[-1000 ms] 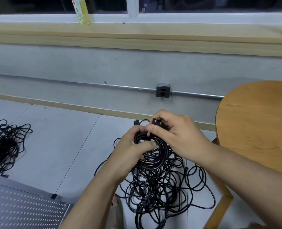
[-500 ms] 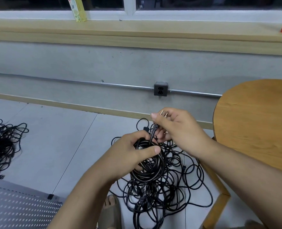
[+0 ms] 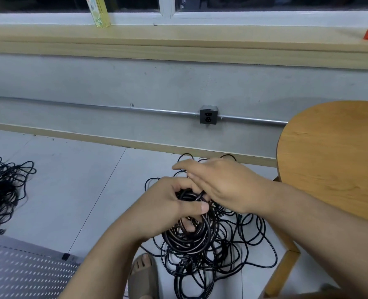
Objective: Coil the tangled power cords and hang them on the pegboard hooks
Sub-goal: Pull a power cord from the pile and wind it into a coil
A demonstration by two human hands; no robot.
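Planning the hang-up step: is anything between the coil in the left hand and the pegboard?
Nothing visible: only bare floor lies between the coil that the left hand grips and the pegboard at lower left.

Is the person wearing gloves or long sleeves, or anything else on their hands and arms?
No gloves. The left hand and right hand are both bare, with no rings, watch or bracelet showing. The left forearm and right forearm are bare too, and no sleeve shows in the picture.
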